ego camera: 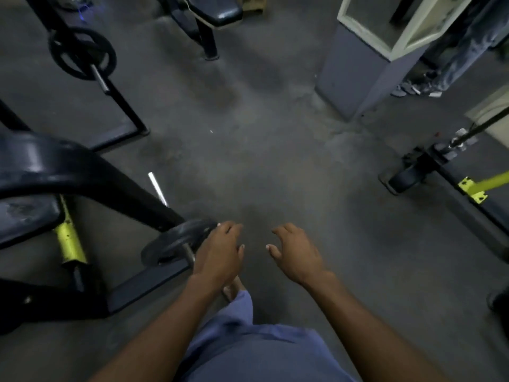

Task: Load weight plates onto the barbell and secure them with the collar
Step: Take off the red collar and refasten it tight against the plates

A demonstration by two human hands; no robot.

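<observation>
Nearest, both bare forearms reach forward over blue shorts (248, 351). The left hand (219, 253) hangs palm down with fingers loosely spread, its fingertips touching or just over the rim of a dark plate (172, 244); whether it grips the plate cannot be told. The plate sits on a short steel bar (189, 253) at the foot of a black frame (115, 177) that curves up toward the left edge, with a yellow post (68, 241) behind it. The right hand (296, 255) hovers apart from the left, fingers spread and curled, holding nothing.

Ahead of the hands the grey floor (261, 150) lies open through the middle, a broad lane between the left-side frames and the right-side gear. A thin bright rod (157, 188) slants just beyond the frame's edge. At the right, a black base with a yellow bracket (472, 188) borders the lane.

Farther off, a second plate (82, 53) hangs on a peg of a rack at upper left, a padded bench (217, 9) stands at the top edge, and a grey pillar (358, 67) stands at upper right.
</observation>
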